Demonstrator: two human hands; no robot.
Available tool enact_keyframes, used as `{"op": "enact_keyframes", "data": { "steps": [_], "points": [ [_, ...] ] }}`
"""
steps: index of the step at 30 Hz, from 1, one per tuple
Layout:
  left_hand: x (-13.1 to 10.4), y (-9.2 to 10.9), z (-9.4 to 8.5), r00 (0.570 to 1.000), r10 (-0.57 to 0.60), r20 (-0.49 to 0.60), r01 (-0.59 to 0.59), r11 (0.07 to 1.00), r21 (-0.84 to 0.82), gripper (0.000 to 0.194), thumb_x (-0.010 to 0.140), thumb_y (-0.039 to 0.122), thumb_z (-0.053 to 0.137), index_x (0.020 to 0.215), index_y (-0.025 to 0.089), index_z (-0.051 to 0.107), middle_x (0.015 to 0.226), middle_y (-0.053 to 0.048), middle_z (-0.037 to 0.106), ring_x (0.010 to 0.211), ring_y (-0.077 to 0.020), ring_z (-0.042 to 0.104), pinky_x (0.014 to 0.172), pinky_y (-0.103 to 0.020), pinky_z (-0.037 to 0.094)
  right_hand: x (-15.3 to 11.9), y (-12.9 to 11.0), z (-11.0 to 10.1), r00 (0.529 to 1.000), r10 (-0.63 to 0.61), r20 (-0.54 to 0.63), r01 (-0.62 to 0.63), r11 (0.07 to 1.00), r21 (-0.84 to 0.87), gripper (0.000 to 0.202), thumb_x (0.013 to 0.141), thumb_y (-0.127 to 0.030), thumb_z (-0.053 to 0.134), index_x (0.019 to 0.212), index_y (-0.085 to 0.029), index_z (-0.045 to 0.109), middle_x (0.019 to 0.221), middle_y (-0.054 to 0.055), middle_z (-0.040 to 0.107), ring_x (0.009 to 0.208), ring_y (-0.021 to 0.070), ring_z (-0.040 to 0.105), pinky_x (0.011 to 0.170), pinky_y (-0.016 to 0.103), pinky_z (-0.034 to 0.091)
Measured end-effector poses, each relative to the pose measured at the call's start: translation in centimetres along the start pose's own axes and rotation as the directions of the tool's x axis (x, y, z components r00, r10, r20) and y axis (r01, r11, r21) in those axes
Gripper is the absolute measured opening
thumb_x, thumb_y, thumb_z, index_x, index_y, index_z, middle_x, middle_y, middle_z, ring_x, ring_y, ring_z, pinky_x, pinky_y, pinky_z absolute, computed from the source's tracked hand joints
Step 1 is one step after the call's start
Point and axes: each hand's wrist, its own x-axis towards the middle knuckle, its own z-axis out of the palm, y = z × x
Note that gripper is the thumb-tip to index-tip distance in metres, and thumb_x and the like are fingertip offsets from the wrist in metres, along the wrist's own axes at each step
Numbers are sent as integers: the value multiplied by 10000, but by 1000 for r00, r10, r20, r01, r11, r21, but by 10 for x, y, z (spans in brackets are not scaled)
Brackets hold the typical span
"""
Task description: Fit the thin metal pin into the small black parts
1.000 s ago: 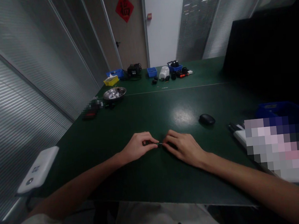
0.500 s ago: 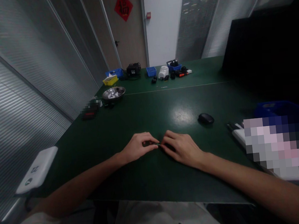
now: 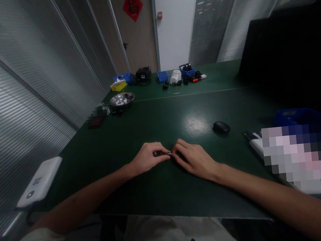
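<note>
My left hand (image 3: 148,157) rests low over the green table, thumb and forefinger pinched together. Between its fingertips is a small, thin piece (image 3: 169,154) with a pale glint, too small to name; a dark part of something shows inside the curl of the fingers. My right hand (image 3: 194,157) is closed, its fingertips pinched at the other end of the same spot, almost touching the left ones. What the right fingers grip is hidden behind them.
A black computer mouse (image 3: 221,127) lies beyond my right hand. A metal bowl (image 3: 122,100) stands at the far left, with small baskets, a yellow tray (image 3: 118,86) and dark parts along the back. A blue bin (image 3: 304,114) and a dark screen (image 3: 286,47) are at the right.
Both hands stay in nearly the same place, still pinched together. The right fingers have shifted very slightly, and a little more of the glinting piece shows.
</note>
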Motion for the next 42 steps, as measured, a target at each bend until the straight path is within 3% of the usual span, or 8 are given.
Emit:
{"op": "enact_keyframes", "data": {
  "steps": [14, 21, 33, 37, 42],
  "points": [
    [-3, 3, -1, 999, 21, -42, -22, 1000, -14, 182, 930, 268, 745, 1091, 213, 809, 1075, -61, 753, 950, -181, 691, 798, -275, 524, -2, 4, -2, 994, 96, -52, -91, 992, 86, 149, 1055, -297, 511, 1031, -220, 636, 1014, 35, 611, 791, 157, 604, 701, 287, 446],
    [-4, 3, -2, 999, 30, -36, -29, 999, 37, 198, 937, 269, 735, 1116, 214, 799, 1084, -63, 756, 955, -183, 692, 801, -278, 545, -6, 6, -6, 990, 137, -20, -136, 990, 29, 157, 1031, -303, 533, 1007, -216, 661, 1004, 33, 624, 769, 151, 608, 685, 283, 427],
    [-8, -3, 2, 979, 193, -70, -177, 966, 189, 187, 984, 253, 675, 1125, 200, 787, 1126, -53, 783, 1045, -202, 722, 963, -354, 543, -6, 2, -5, 995, 104, 0, -104, 993, -47, 186, 1049, -312, 504, 1009, -213, 655, 998, 34, 617, 761, 149, 594, 649, 275, 399],
    [-9, 1, 2, 983, 159, -87, -144, 977, 160, 145, 976, 241, 685, 1052, 209, 803, 1112, -47, 784, 1052, -201, 721, 963, -342, 534, -5, 3, -5, 995, 97, 24, -95, 994, -58, 187, 1052, -316, 503, 1010, -215, 654, 987, 32, 611, 744, 146, 582, 639, 272, 381],
    [-5, 2, -3, 992, 53, -119, -42, 995, 91, 151, 977, 256, 680, 1050, 211, 803, 1163, -72, 748, 1051, -205, 693, 823, -300, 548, -6, 3, -7, 993, 112, 32, -110, 992, -59, 184, 1053, -314, 505, 1020, -217, 659, 995, 33, 614, 746, 146, 583, 637, 272, 371]
  ]
}}
